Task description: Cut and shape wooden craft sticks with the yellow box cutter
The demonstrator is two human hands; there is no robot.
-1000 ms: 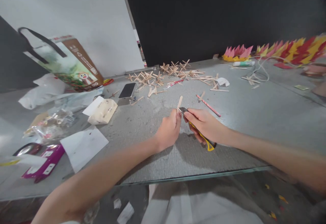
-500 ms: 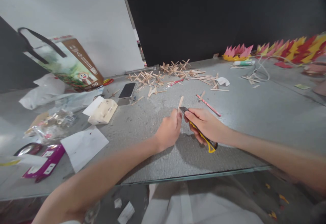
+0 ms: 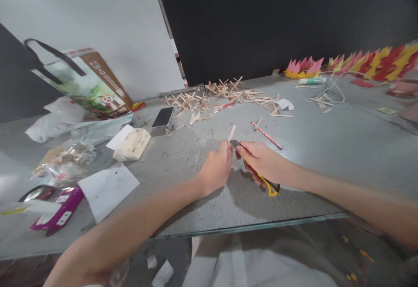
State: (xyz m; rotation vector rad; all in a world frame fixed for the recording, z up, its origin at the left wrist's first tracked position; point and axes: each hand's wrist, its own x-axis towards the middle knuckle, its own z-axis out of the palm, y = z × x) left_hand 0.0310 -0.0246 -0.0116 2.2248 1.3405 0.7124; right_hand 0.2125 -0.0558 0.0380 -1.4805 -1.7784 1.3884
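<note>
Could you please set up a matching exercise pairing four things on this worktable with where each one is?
Things:
1. wooden stick
2. utility knife
3. phone
4. purple package

Places:
A. held in the right hand
B. far left, near the front edge of the table
C. held upright in the left hand
D. lying flat, left of the pile of stick crosses

Pairs: 1-C, 2-A, 3-D, 4-B
</note>
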